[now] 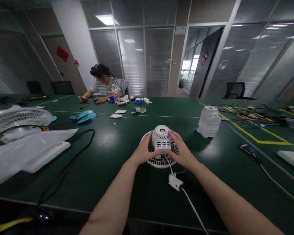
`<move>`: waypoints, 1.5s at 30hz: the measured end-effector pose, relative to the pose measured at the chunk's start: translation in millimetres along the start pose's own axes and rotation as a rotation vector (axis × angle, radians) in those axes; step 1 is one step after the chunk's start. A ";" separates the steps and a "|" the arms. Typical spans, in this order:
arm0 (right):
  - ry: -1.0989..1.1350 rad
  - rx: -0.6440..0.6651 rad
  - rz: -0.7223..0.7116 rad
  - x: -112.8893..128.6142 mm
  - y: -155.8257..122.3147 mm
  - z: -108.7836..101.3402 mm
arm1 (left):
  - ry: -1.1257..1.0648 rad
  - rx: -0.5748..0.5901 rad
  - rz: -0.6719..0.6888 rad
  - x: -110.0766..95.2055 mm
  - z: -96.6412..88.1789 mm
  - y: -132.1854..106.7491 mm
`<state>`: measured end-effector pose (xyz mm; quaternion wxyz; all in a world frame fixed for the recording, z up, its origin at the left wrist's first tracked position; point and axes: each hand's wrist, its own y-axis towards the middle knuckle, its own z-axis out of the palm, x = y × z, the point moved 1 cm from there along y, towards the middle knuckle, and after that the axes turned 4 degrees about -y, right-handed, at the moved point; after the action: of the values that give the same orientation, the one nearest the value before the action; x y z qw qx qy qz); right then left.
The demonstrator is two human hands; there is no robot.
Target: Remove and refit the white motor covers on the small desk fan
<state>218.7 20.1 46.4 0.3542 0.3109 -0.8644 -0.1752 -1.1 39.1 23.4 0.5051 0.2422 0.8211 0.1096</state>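
Note:
A white slotted motor housing (161, 137) stands over a round white fan grille (161, 164) that lies flat on the green table. My left hand (145, 150) grips the housing's left side, its thumb across the lower front. On the opposite side my right hand (182, 151) holds it the same way, thumb near the bottom edge. From under the housing a white cord runs toward me to a small white box (175, 182), then on past the table's near edge. What lies between the housing and the grille is mostly hidden.
Another white housing (209, 121) stands to the right. Blue fan blades (83, 116), a large fan grille (22, 119), a plastic bag (26, 151) and a black cable (75, 156) lie left. Across the table sits a person (105, 85) with a headset. Yellow tape and wires (254, 122) are right.

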 end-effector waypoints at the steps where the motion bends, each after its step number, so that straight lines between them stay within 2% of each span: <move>1: 0.014 -0.003 -0.007 -1.3 0.1 0.1 | -0.002 0.006 0.003 -0.6 -0.6 0.0; 5: 0.047 -0.001 -0.034 -6.1 0.6 -1.9 | -0.020 0.021 0.027 -4.6 -2.2 0.1; 10: 0.094 0.063 0.001 -9.0 0.7 -5.9 | 0.021 0.046 -0.042 -8.9 -4.1 0.4; 16: 0.123 0.077 0.029 -6.3 -2.1 -5.2 | -0.004 0.038 -0.074 -0.6 -3.0 0.4; 20: 0.154 -0.079 0.038 -8.4 -4.7 -5.7 | -0.047 -0.102 -0.067 11.3 -3.5 2.9; 23: 0.128 -0.224 0.069 -10.0 -5.3 -8.9 | 0.131 -0.248 -0.140 19.3 -6.4 5.6; 27: 0.063 -0.312 0.088 -3.5 -5.9 -12.1 | 0.295 -0.276 -0.243 24.1 -9.3 7.5; 35: -0.185 -0.223 0.217 21.9 -11.5 2.0 | 0.399 -0.361 -0.360 14.6 -12.9 3.5; 39: -0.223 -0.119 0.264 17.1 -10.8 10.7 | 0.393 -0.386 -0.411 16.1 -12.1 3.1; 45: -0.193 -0.049 0.323 7.9 -6.8 7.5 | 0.243 -0.459 -0.550 35.0 -18.7 4.3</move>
<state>211.8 10.4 41.6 0.3008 0.1411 -0.9284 -0.1661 -29.4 61.8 6.8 0.4559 -0.1215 0.8634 0.1786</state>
